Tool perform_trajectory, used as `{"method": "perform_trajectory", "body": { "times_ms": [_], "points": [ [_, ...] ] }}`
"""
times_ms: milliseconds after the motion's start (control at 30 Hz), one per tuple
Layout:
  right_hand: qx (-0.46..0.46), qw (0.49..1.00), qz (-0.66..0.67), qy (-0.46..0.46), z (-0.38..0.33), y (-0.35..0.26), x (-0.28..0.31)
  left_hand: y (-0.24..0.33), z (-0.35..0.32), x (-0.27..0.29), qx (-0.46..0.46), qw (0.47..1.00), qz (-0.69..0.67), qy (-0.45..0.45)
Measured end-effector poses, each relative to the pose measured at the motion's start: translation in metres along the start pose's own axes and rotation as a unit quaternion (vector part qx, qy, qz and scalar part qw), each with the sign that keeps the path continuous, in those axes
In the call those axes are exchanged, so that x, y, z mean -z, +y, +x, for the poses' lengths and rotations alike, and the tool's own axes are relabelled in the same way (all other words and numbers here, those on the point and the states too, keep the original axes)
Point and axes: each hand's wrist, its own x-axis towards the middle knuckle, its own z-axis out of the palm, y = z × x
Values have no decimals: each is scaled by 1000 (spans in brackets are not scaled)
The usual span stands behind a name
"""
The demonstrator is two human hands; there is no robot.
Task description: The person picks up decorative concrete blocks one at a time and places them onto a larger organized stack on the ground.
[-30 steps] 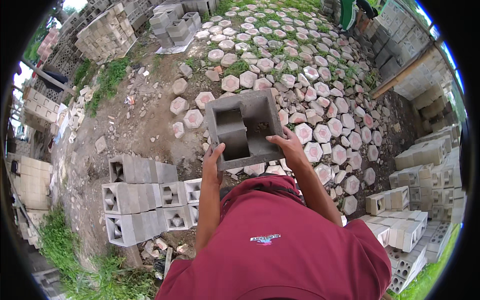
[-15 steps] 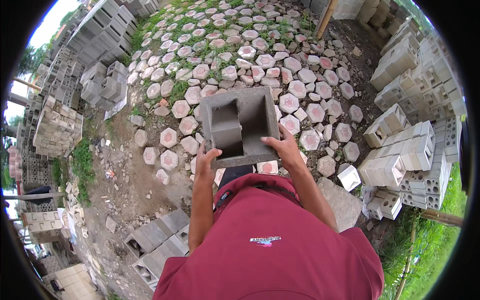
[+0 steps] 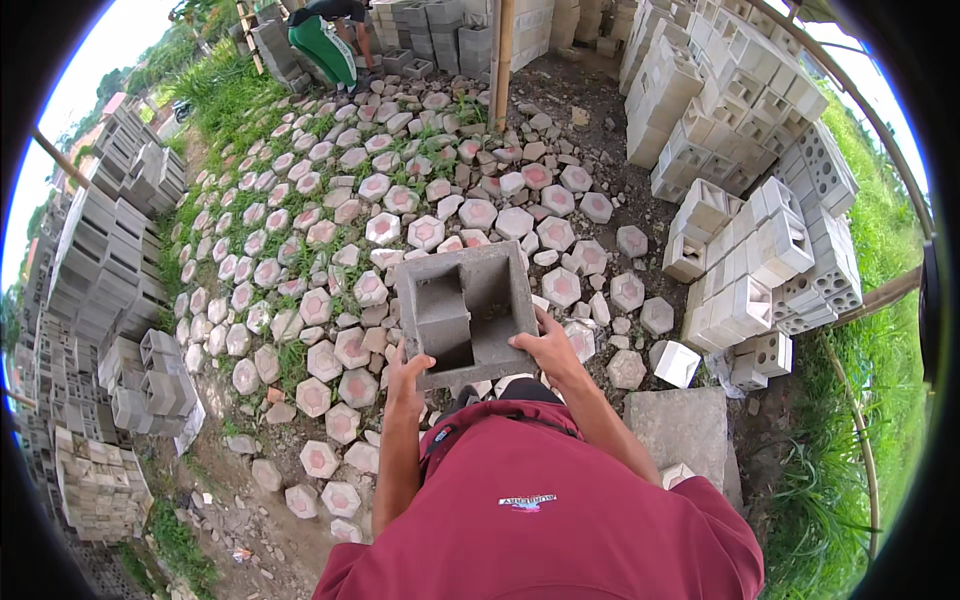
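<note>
Concrete hollow block, grey with two square cavities facing up, sits in front of the person's chest above ground paved with hexagonal pavers. Both hands are closed on it: left hand grips the near left corner, right hand the near right edge. White blocks are stacked to the right.

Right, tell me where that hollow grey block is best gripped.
Grip the grey block by its near edge, one hand per corner, coming from the body side. The left hand and right hand do just that. The hollows face up, so the solid rim gives fingers a firm ledge, and two hands balance a wide, likely heavy block.
</note>
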Motion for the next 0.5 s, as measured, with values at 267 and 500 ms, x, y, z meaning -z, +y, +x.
{"method": "perform_trajectory", "body": {
  "times_ms": [267,500],
  "points": [
    [-2,995,59,86,66,-36,22,30,107,-54,49,995,44,-71],
    [30,993,86,81,170,-59,72,53,197,-136,8,989,69,-129]
  ]
}}
